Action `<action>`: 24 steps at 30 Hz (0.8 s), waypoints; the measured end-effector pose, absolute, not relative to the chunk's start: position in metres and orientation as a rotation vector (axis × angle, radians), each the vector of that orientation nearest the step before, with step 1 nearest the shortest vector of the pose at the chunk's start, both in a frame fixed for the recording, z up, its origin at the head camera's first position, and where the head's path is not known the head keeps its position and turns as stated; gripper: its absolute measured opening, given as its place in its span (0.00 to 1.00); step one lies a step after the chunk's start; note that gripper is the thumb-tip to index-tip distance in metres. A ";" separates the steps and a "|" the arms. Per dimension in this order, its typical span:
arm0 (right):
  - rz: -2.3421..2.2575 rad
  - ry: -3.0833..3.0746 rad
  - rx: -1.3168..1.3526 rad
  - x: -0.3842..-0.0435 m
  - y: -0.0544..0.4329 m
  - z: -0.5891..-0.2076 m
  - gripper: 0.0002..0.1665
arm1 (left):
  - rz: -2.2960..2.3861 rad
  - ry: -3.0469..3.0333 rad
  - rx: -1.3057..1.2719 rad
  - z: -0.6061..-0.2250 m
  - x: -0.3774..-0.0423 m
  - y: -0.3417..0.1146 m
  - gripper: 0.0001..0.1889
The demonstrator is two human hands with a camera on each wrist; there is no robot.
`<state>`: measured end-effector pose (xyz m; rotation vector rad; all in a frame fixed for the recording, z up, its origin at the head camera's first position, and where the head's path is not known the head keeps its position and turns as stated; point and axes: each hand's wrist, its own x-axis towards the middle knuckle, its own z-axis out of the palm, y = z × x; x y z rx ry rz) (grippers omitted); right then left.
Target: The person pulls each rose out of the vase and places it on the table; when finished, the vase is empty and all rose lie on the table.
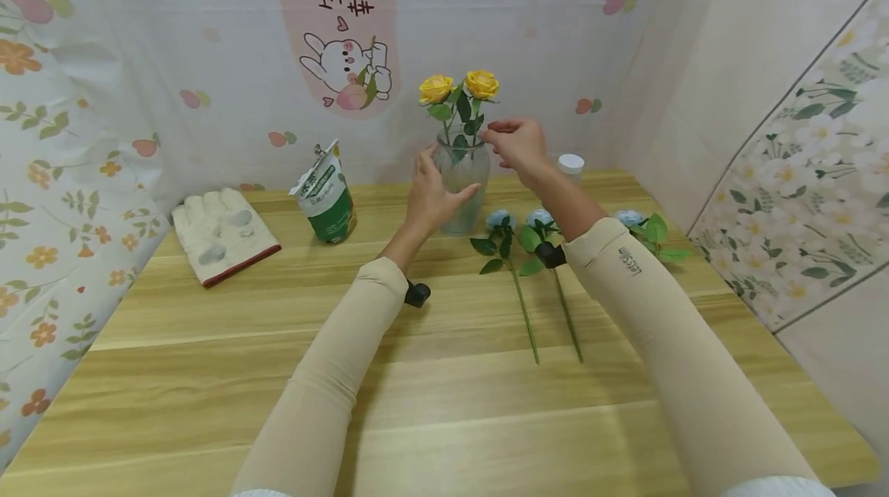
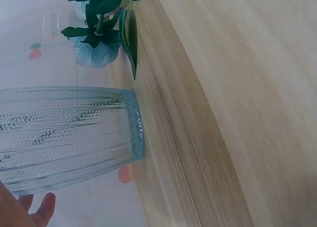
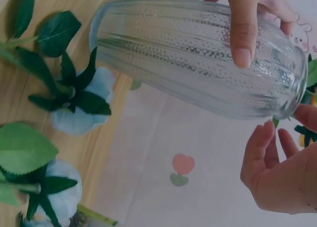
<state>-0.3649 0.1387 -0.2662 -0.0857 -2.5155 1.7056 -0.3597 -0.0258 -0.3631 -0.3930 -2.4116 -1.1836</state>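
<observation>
1. We see a wood-grained surface (image 1: 444, 404) before a printed backdrop (image 1: 514, 42), with a cotton glove (image 1: 225, 238) and a green-and-white pouch (image 1: 329, 207) toward its left.
2. The clear ribbed vase (image 1: 464, 196) stands upright near the back edge, two yellow roses (image 1: 481, 85) in its mouth; pale-blue flowers (image 1: 501, 218) lie to its right.
3. The left hand (image 1: 432, 192) curls round the vase's side, thumb across its front.
4. The right hand (image 1: 519, 143) is at the rim, fingers loosely bent; we cannot tell whether its fingertips pinch a stem.
5. We judge the vase to be glass: stiff, fairly heavy, breakable and somewhat slippery, though the textured ribs should help. We would hold it round the body, not by the lip.
6. The roses look artificial and light; we would pinch their stems, sparing the soft petals.
</observation>
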 end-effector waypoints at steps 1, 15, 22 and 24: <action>1.715 -2.512 -0.102 -0.367 0.137 -0.266 0.24 | -1.185 -2.412 -0.394 -0.363 -0.360 -0.026 0.54; 1.690 -2.563 -0.164 -0.387 0.126 -0.269 0.20 | -1.182 -2.391 -0.405 -0.365 -0.360 -0.025 0.54; 1.529 -2.492 -0.101 -0.390 0.121 -0.275 0.17 | -1.167 -2.393 -0.405 -0.365 -0.362 -0.026 0.54; 1.495 -2.474 -0.095 -0.391 0.120 -0.276 0.17 | -1.164 -2.395 -0.405 -0.365 -0.362 -0.026 0.54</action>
